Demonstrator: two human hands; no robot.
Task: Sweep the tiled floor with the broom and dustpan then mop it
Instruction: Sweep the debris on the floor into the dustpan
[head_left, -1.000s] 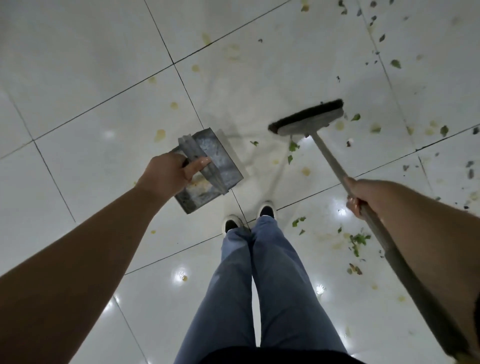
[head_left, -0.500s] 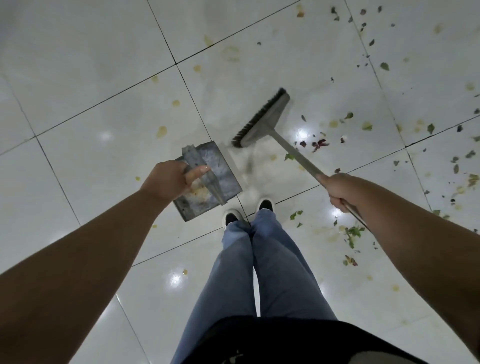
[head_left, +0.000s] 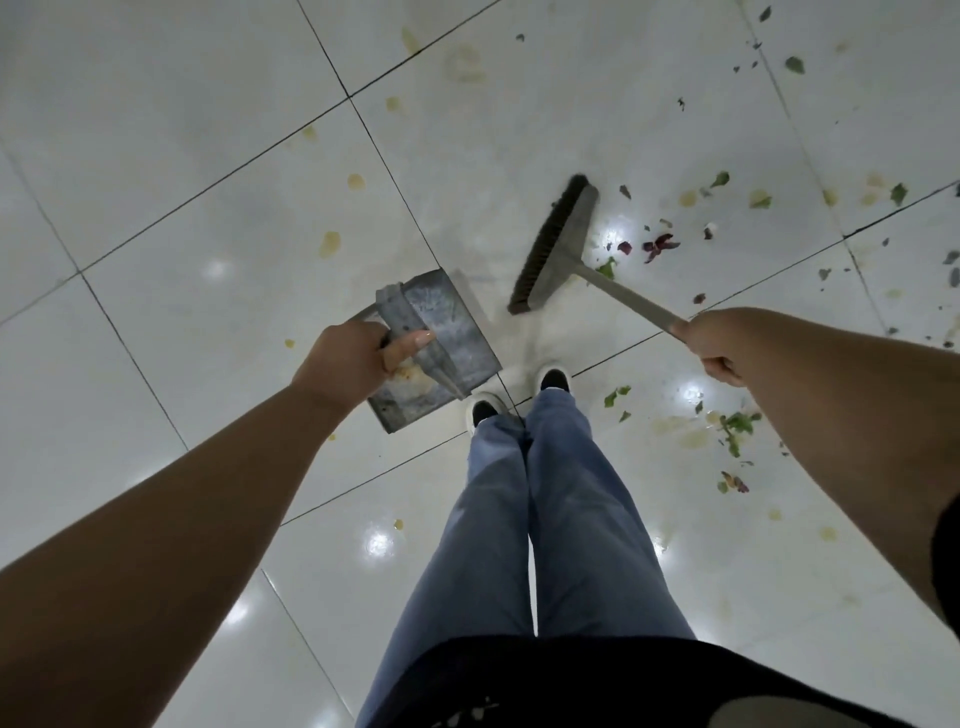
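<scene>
My left hand (head_left: 349, 358) grips the handle of a grey metal dustpan (head_left: 444, 343), which hangs just left of my feet with some yellowish debris inside. My right hand (head_left: 714, 343) holds the grey stick of the broom (head_left: 554, 244). The broom's dark-bristled head stands almost end-on, close to the dustpan's right side. Green leaf scraps (head_left: 736, 426) and dark red bits (head_left: 657, 245) lie scattered on the white tiled floor (head_left: 208, 234) to the right of the broom.
My legs in blue jeans (head_left: 524, 519) and white shoes (head_left: 554, 376) stand at the centre. Yellowish stains (head_left: 330, 243) dot the tiles at left and upper middle. More leaf debris (head_left: 898, 193) spreads toward the upper right.
The broom head has swung left and turned from crosswise to nearly end-on, ending close beside the dustpan. The dustpan and my left hand have stayed roughly in place.
</scene>
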